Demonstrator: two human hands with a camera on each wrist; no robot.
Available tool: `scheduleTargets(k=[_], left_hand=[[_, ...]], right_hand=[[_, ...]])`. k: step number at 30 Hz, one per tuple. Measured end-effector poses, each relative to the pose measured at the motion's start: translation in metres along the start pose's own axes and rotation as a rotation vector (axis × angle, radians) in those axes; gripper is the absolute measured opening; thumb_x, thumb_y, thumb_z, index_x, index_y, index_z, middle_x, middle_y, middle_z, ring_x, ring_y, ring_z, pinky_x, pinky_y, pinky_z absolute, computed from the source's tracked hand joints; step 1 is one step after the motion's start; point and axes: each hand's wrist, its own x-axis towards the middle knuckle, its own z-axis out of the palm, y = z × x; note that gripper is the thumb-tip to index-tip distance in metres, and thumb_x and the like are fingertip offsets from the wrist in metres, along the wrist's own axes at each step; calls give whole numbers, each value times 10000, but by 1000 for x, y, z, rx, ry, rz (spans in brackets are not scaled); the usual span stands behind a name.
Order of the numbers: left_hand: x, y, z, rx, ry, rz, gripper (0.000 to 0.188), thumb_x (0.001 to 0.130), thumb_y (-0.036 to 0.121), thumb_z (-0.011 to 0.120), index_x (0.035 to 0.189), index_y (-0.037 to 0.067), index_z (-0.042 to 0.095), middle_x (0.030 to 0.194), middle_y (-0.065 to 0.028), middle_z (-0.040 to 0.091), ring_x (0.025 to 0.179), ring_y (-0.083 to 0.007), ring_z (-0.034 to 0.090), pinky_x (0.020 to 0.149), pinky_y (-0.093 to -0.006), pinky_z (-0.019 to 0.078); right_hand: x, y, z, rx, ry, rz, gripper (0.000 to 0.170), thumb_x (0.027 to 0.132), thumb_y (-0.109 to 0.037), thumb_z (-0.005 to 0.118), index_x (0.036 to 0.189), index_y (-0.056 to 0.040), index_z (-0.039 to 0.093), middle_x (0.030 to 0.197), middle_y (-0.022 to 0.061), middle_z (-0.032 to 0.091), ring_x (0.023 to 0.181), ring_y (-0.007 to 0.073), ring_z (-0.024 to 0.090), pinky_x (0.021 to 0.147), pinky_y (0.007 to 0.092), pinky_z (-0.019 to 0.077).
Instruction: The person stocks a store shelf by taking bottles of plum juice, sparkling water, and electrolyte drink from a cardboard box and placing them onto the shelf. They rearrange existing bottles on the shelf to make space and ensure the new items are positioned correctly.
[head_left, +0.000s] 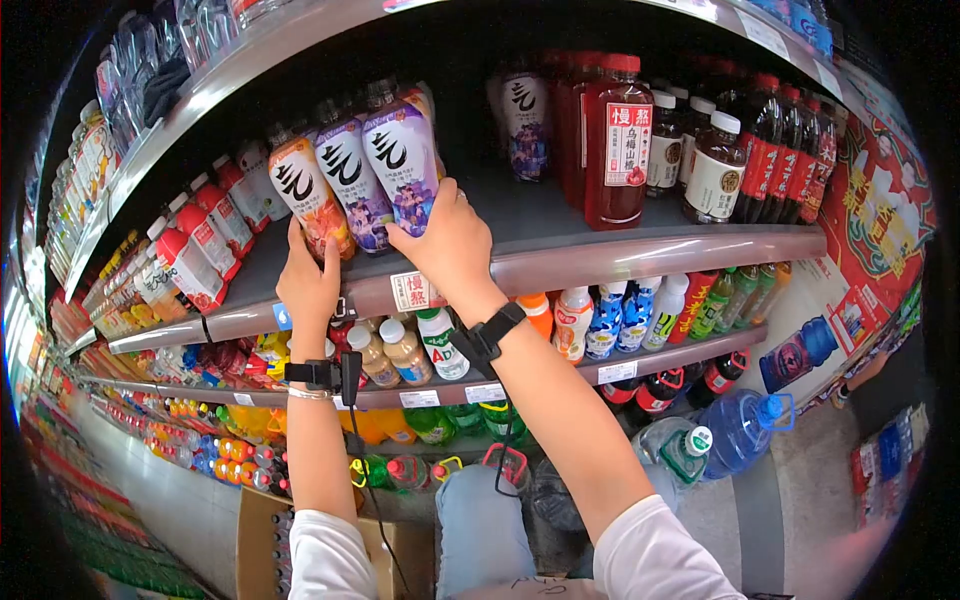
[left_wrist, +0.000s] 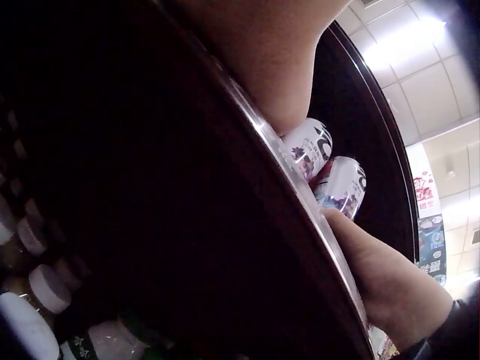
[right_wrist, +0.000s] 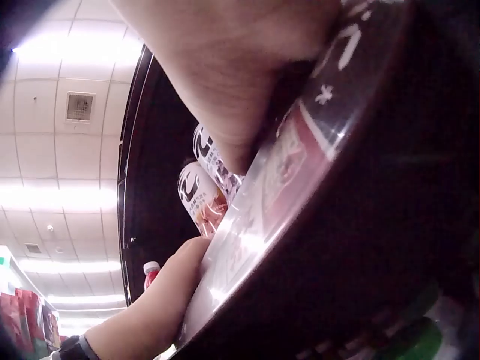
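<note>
Three bottles with white upper labels stand side by side at the front of the shelf [head_left: 540,222], between the person's two hands. The orange-patterned bottle [head_left: 308,195] is on the left, leaning a little, the middle purple bottle [head_left: 352,182] is next to it, and the right purple bottle [head_left: 400,165] completes the row.

The left hand [head_left: 308,285] holds the lower part of the orange-patterned bottle, thumb toward the front and fingers along its outer side. The right hand [head_left: 450,245] grips the lower part of the right purple bottle, its thumb across the front and its fingers around the outer side. The middle purple bottle sits between the other two, clear of both thumbs.

A red sign [head_left: 412,290] is on the shelf edge just below the hands. Red-capped bottles [head_left: 205,245] stand left of the left hand; a dark red drink bottle [head_left: 615,150] stands well to the right of the right hand.
</note>
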Motion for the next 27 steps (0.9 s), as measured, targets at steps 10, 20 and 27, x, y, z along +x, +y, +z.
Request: scheduleTargets(k=[10, 20, 27], left_hand=[[0, -1, 0, -39, -2, 1, 643, 944, 455, 522, 1435, 64, 378, 1089, -213, 677, 930, -400, 669, 781, -463, 518], [2, 0, -2, -45, -20, -30, 648, 915, 422, 562, 1425, 61, 387, 1070, -220, 679, 896, -413, 670, 757, -476, 524], [2, -5, 1, -78, 7, 9, 641, 910, 393, 570, 1418, 49, 385, 1110, -224, 664, 885, -408, 671, 745, -480, 529]], right_hand=[[1, -3, -3, 42, -24, 43, 678, 700, -376, 810, 1125, 5, 443, 965, 214, 637, 901, 383, 658, 730, 441, 547], [14, 16, -12, 56, 61, 47, 613, 624, -226, 836, 1057, 61, 512, 1081, 259, 525, 1027, 432, 501, 910, 488, 442], [40, 19, -56, -375, -98, 228, 653, 649, -341, 853, 1089, 38, 554, 1125, 211, 591, 1097, 383, 541, 889, 491, 493]])
